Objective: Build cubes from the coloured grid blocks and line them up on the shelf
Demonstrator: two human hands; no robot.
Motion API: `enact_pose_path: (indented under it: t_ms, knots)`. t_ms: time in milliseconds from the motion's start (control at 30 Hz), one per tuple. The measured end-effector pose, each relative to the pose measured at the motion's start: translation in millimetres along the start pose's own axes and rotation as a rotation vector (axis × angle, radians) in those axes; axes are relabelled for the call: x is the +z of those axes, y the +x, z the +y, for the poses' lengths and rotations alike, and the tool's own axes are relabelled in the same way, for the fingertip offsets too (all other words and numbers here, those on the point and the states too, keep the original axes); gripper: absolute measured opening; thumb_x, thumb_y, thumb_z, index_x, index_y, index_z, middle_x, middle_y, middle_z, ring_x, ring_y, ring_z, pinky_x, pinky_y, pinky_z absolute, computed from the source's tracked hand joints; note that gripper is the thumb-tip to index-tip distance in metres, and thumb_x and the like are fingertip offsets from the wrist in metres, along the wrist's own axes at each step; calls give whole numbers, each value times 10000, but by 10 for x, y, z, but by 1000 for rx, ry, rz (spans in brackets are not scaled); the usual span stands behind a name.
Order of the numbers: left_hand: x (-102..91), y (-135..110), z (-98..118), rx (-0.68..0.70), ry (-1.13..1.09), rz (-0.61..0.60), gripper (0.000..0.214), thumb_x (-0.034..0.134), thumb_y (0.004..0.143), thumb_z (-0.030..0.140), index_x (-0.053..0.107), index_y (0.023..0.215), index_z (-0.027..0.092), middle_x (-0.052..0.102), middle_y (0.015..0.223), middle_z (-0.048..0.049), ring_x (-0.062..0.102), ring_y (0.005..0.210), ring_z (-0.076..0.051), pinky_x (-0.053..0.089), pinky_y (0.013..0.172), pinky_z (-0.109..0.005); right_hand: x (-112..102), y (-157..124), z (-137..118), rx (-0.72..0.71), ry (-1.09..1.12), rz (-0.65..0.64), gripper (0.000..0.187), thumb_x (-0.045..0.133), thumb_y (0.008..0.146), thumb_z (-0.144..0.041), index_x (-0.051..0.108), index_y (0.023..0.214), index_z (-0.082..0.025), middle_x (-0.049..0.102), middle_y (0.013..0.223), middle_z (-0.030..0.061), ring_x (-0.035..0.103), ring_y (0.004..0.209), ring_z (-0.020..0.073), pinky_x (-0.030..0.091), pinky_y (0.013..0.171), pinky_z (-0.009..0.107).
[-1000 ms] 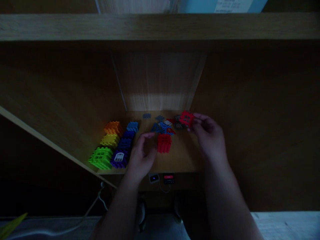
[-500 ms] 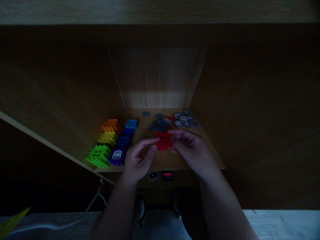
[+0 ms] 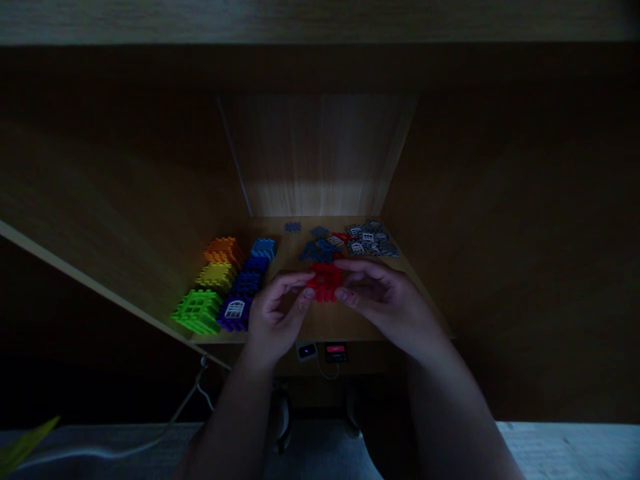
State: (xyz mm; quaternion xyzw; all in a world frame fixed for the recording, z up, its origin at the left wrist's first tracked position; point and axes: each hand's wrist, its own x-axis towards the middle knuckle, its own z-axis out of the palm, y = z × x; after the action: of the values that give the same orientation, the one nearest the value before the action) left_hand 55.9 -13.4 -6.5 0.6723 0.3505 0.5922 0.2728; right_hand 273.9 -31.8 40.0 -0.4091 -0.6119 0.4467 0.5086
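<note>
A red block of interlocking plastic tiles (image 3: pixel 324 281) sits between my two hands over the small wooden desk (image 3: pixel 360 320). My left hand (image 3: pixel 277 317) pinches its left side with thumb and fingers curled. My right hand (image 3: pixel 387 300) closes on its right side, fingertips on the red tiles. Whether the block rests on the desk or is lifted is unclear in the dim light.
Finished tile cubes stand at the left: green (image 3: pixel 198 311), purple with a white window (image 3: pixel 235 312), yellow (image 3: pixel 218 274), orange (image 3: pixel 223 249), dark blue (image 3: pixel 247 281), light blue (image 3: pixel 263 247). Loose blue tiles (image 3: pixel 316 248) and grey tiles (image 3: pixel 371 241) lie behind. Wooden walls enclose the desk.
My right hand carried a red tile from the grey pile at the back right down to the red block. Both hands now close on the block together.
</note>
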Motion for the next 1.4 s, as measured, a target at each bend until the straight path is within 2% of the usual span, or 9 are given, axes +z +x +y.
enact_pose_path:
  t_ms: [100,233,300,400,500,600,733,1400]
  knots:
    - [1,0,-20,14,0,5,202,743,1024,272,792,1219,258,819,1132,-49,769,1009,-179,619,910,-293,2,-1,17,-30,-36,-14,444,909,850,-397,781,1268,-320,804,1182,47,770,1044,219,643,973,416]
    - [0,6,-16,66,17,-20,188,747,1018,245,795,1198,271,803,1131,-44,750,1036,-179,601,916,-297,19,4,25,-49,-62,0,409,880,884,-389,767,1270,-314,793,1067,30,753,989,209,627,926,398]
    - [3,11,-7,63,18,-31,237,747,1017,256,768,1253,273,791,1153,-53,740,1040,-188,595,920,-314,14,18,32,-67,-85,29,404,873,890,-385,755,1269,-312,777,1043,20,737,983,208,615,924,395]
    - [17,25,-9,28,6,-31,384,769,997,299,687,1372,277,758,1273,-82,712,1155,-229,578,980,-361,-23,62,90,-112,-154,130,389,869,890,-400,745,1244,-299,770,1138,36,710,1057,223,590,963,407]
    - [35,46,-40,-62,67,-24,445,783,980,345,653,1403,293,703,1411,-89,659,1298,-267,550,1053,-398,-74,122,207,-152,-269,183,369,852,908,-403,734,1243,-300,766,1256,46,679,1177,247,554,1031,429]
    - [46,63,-85,-140,137,-43,488,789,970,374,632,1427,302,679,1458,-77,630,1362,-277,519,1125,-425,-107,166,319,-181,-346,164,368,831,928,-390,727,1273,-313,761,1306,42,668,1236,258,539,1063,441]
    - [48,73,-119,-166,156,-88,531,800,955,381,611,1445,303,682,1467,-70,626,1386,-278,502,1162,-437,-112,179,376,-194,-351,140,372,829,933,-389,720,1283,-323,760,1324,36,672,1259,258,532,1085,446]
    - [58,98,-92,-158,117,-120,457,776,984,350,623,1411,299,697,1434,-64,635,1379,-254,483,1201,-436,-96,173,343,-173,-355,84,391,826,927,-332,706,1299,-322,759,1339,25,671,1260,248,498,1132,450]
